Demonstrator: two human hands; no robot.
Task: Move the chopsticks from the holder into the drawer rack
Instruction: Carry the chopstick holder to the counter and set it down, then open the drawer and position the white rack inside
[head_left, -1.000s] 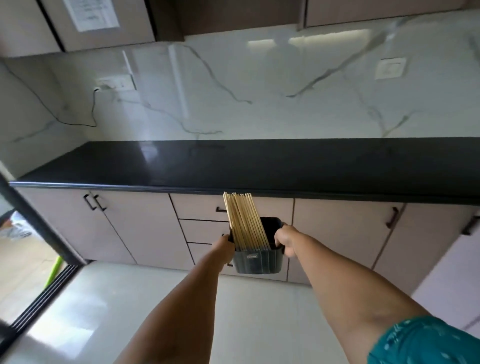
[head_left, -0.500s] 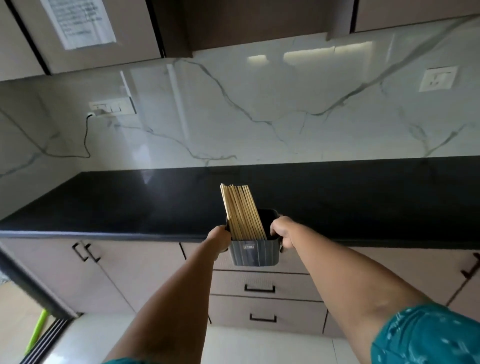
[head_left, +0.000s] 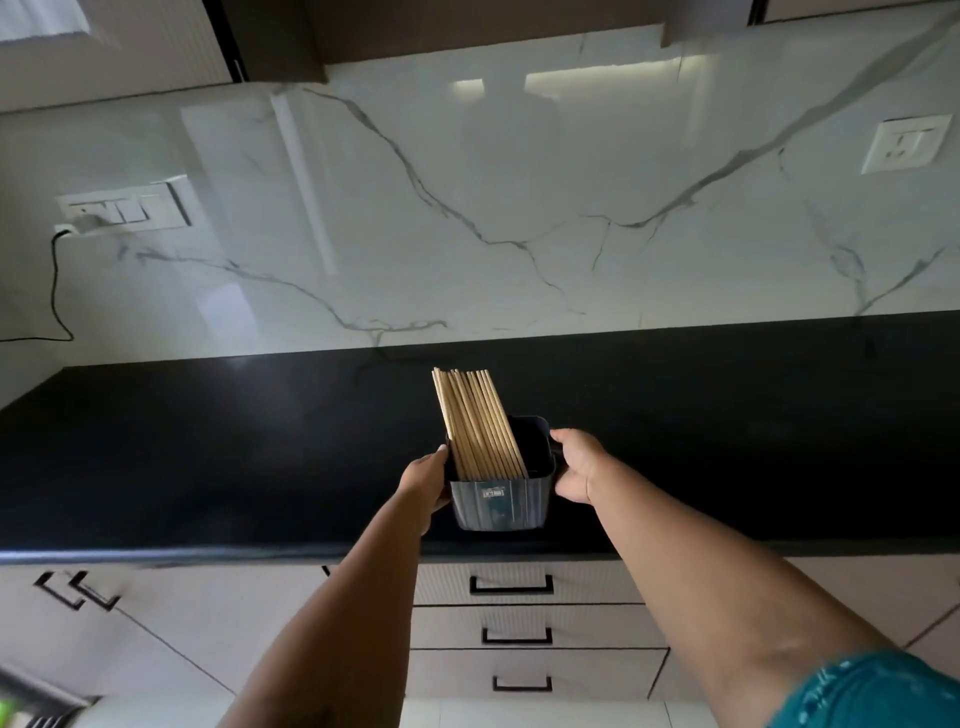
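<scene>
I have two hands on one holder (head_left: 497, 501) here. My left hand (head_left: 427, 480) presses against its left wall, grip curled round the side, and my right hand (head_left: 576, 467) cups the right wall, fingers wrapped at the small side handle; both grips are closed on the holder. It is a single dark, ribbed, square tub with one small label on the near face. Whether its base touches the table (head_left: 208, 457) or hangs just over it I cannot tell.

Inside stands one bundle of chopsticks (head_left: 475, 423), pale wood, packed against the left side and leaning slightly left; I make out well over a dozen tips, too tight to count exactly. The right half of the tub shows dark.

Outward now: the holder sits near the front edge of the black table, and the dark top runs wide to both sides and back to the marble wall (head_left: 519, 208). Directly below the edge I count three drawers (head_left: 519, 626) stacked, each with one black handle, all shut. To the left, two cabinet handles (head_left: 78, 590) sit side by side. On the wall I see one switch plate (head_left: 127, 208) at left with one cord (head_left: 54, 291) hanging, and one socket (head_left: 906, 143) at right.
</scene>
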